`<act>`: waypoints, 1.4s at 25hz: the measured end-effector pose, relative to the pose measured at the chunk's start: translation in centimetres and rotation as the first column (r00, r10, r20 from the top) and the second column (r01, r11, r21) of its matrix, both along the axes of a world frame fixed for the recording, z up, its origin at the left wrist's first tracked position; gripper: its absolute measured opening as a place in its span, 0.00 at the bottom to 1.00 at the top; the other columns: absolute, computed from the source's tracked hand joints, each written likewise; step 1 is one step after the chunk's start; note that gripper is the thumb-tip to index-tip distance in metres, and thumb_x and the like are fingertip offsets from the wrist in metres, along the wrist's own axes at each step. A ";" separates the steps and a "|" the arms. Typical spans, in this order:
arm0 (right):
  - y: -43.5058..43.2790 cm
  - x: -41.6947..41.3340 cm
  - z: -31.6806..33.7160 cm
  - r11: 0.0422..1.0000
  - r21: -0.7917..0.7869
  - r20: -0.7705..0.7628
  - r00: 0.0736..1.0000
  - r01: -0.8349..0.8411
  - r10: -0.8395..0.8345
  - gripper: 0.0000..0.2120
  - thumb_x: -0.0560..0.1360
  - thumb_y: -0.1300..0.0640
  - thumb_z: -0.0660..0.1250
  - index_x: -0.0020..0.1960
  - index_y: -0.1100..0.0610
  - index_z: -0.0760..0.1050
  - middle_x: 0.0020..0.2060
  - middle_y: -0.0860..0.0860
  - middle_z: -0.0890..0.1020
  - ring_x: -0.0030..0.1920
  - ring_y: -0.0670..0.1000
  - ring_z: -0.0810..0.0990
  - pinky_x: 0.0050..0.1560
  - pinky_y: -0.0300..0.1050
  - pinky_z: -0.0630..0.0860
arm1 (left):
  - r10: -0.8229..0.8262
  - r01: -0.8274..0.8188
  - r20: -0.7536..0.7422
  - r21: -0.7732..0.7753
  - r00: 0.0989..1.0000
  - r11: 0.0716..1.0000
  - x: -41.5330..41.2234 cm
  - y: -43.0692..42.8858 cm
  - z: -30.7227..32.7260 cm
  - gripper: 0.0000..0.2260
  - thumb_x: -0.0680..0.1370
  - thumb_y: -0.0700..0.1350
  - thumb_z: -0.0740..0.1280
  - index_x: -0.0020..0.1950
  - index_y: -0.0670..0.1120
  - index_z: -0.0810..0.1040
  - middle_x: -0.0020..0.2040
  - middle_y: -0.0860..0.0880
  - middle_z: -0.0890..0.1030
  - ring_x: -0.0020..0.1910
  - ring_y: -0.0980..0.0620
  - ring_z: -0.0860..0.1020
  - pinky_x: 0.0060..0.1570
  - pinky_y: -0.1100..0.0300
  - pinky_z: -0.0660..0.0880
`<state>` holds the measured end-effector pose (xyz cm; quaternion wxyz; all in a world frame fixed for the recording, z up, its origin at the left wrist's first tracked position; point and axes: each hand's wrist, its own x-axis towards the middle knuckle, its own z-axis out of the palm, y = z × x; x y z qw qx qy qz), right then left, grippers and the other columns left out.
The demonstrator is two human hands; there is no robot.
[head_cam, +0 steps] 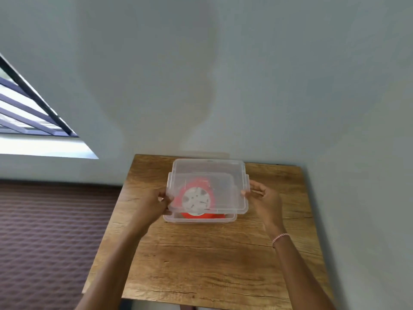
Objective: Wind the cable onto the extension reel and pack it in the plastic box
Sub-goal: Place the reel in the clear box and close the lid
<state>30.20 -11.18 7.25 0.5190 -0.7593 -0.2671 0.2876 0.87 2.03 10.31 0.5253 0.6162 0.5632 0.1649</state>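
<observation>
Clear lid (210,175) gripped by fingers (163,198), reel (192,215) beneath

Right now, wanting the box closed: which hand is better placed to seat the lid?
Probably left hand: it grips the lid at the near corner, beside the box rim; the right hand only pinches the side edge.

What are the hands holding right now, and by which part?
Both hold the clear lid: the left hand grips its left edge, the right hand pinches its right edge, over the plastic box.
</observation>
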 end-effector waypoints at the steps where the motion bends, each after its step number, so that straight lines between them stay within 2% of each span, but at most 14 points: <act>1: 0.4 -0.8 -0.1 1.000 -0.027 0.052 0.999 -0.007 0.008 0.20 0.69 0.56 0.81 0.60 0.51 0.84 0.46 0.41 0.87 0.46 0.42 0.86 0.44 0.41 0.85 | 0.008 0.000 -0.097 0.079 0.995 0.997 -0.2 -0.2 -0.7 0.09 0.84 0.41 0.66 0.47 0.49 0.84 0.42 0.51 0.87 0.41 0.51 0.87 0.41 0.56 0.84; 3: 1.0 -2.1 -0.6 0.997 -0.077 0.087 0.996 -0.027 0.034 0.18 0.70 0.59 0.81 0.59 0.52 0.85 0.40 0.36 0.85 0.41 0.38 0.86 0.43 0.39 0.85 | 0.048 0.006 -0.261 0.202 0.964 0.979 -0.4 -0.2 -1.8 0.11 0.85 0.44 0.65 0.45 0.49 0.84 0.39 0.51 0.86 0.40 0.51 0.85 0.42 0.52 0.83; 5: 1.3 -2.8 -1.0 0.991 -0.125 0.107 0.993 -0.042 0.055 0.17 0.71 0.61 0.80 0.58 0.52 0.85 0.37 0.33 0.83 0.38 0.37 0.85 0.40 0.38 0.84 | 0.072 0.021 -0.350 0.254 0.934 0.967 -0.4 -0.2 -2.8 0.12 0.85 0.45 0.65 0.45 0.46 0.84 0.38 0.50 0.84 0.41 0.49 0.83 0.44 0.50 0.81; 7: 1.4 -3.2 -1.3 0.986 -0.164 0.150 0.987 -0.038 0.063 0.18 0.71 0.61 0.79 0.61 0.53 0.84 0.41 0.40 0.86 0.39 0.40 0.85 0.38 0.36 0.83 | 0.087 0.028 -0.402 0.272 0.912 0.962 -0.4 -0.4 -3.6 0.13 0.85 0.46 0.65 0.46 0.45 0.85 0.40 0.49 0.82 0.45 0.47 0.81 0.46 0.49 0.80; 10: 1.8 -3.2 -1.3 0.980 -0.195 0.176 0.982 -0.029 0.064 0.20 0.72 0.60 0.79 0.63 0.55 0.83 0.48 0.49 0.88 0.42 0.45 0.85 0.37 0.35 0.81 | 0.114 0.015 -0.410 0.300 0.905 0.954 -0.3 -0.5 -4.4 0.12 0.85 0.47 0.65 0.48 0.44 0.85 0.45 0.47 0.80 0.47 0.46 0.78 0.46 0.50 0.77; 14: 1.8 -3.2 -1.4 0.975 -0.221 0.169 0.983 -0.032 0.070 0.19 0.72 0.61 0.78 0.63 0.56 0.83 0.49 0.51 0.88 0.44 0.49 0.87 0.42 0.42 0.84 | 0.137 0.025 -0.464 0.326 0.875 0.945 0.3 -0.3 -4.5 0.12 0.85 0.47 0.65 0.48 0.43 0.84 0.49 0.48 0.77 0.41 0.51 0.75 0.42 0.56 0.71; 17: 1.8 -3.1 -1.6 0.970 -0.237 0.160 0.983 -0.048 0.087 0.19 0.73 0.61 0.78 0.62 0.56 0.83 0.50 0.51 0.88 0.44 0.48 0.86 0.41 0.38 0.83 | 0.124 0.049 -0.502 0.318 0.856 0.947 0.3 -0.5 -4.5 0.12 0.85 0.47 0.65 0.48 0.42 0.83 0.51 0.47 0.75 0.40 0.52 0.73 0.42 0.56 0.70; 22: 1.7 -3.1 -1.9 0.968 -0.246 0.154 0.984 -0.050 0.090 0.18 0.71 0.61 0.80 0.60 0.56 0.84 0.50 0.50 0.88 0.41 0.42 0.85 0.35 0.31 0.79 | 0.076 0.104 -0.552 0.288 0.830 0.952 0.1 -0.1 -4.5 0.14 0.84 0.47 0.65 0.42 0.41 0.81 0.45 0.45 0.82 0.38 0.50 0.78 0.35 0.59 0.69; 25: 1.8 -3.1 -2.1 0.969 -0.246 0.132 0.989 -0.037 0.071 0.18 0.71 0.61 0.80 0.60 0.55 0.84 0.50 0.50 0.88 0.43 0.45 0.86 0.35 0.32 0.79 | 0.062 0.109 -0.563 0.265 0.824 0.958 0.0 0.1 -4.7 0.14 0.84 0.46 0.66 0.42 0.41 0.83 0.39 0.49 0.82 0.34 0.54 0.78 0.30 0.63 0.68; 27: 1.9 -3.1 -2.3 0.969 -0.246 0.123 0.990 -0.030 0.062 0.17 0.71 0.61 0.80 0.59 0.55 0.85 0.49 0.50 0.88 0.42 0.45 0.85 0.33 0.29 0.78 | 0.060 0.099 -0.564 0.247 0.824 0.964 0.0 0.3 -4.8 0.14 0.84 0.47 0.67 0.43 0.42 0.84 0.38 0.50 0.82 0.33 0.56 0.78 0.30 0.63 0.70; 30: 1.8 -2.9 -2.6 0.971 -0.237 0.110 0.992 -0.029 0.057 0.15 0.70 0.61 0.80 0.56 0.54 0.86 0.45 0.47 0.88 0.40 0.39 0.84 0.30 0.27 0.75 | 0.039 0.088 -0.552 0.201 0.833 0.976 -0.1 0.8 -5.0 0.12 0.83 0.48 0.67 0.45 0.43 0.85 0.38 0.51 0.83 0.36 0.54 0.80 0.36 0.57 0.78; 33: 1.8 -3.1 -2.9 0.974 -0.226 0.073 0.997 -0.015 0.033 0.13 0.70 0.61 0.80 0.53 0.54 0.86 0.39 0.41 0.86 0.35 0.36 0.84 0.29 0.27 0.75 | 0.040 0.065 -0.518 0.183 0.854 0.981 -0.4 1.2 -5.2 0.13 0.82 0.47 0.69 0.42 0.42 0.86 0.35 0.49 0.85 0.34 0.50 0.83 0.39 0.52 0.83; 35: 1.9 -3.1 -3.1 0.973 -0.230 0.057 0.998 0.006 0.007 0.12 0.70 0.61 0.81 0.52 0.54 0.86 0.38 0.41 0.85 0.35 0.38 0.84 0.30 0.28 0.77 | 0.055 0.036 -0.492 0.173 0.869 0.984 -0.6 1.3 -5.4 0.12 0.80 0.46 0.70 0.40 0.42 0.86 0.33 0.47 0.85 0.32 0.48 0.84 0.39 0.50 0.84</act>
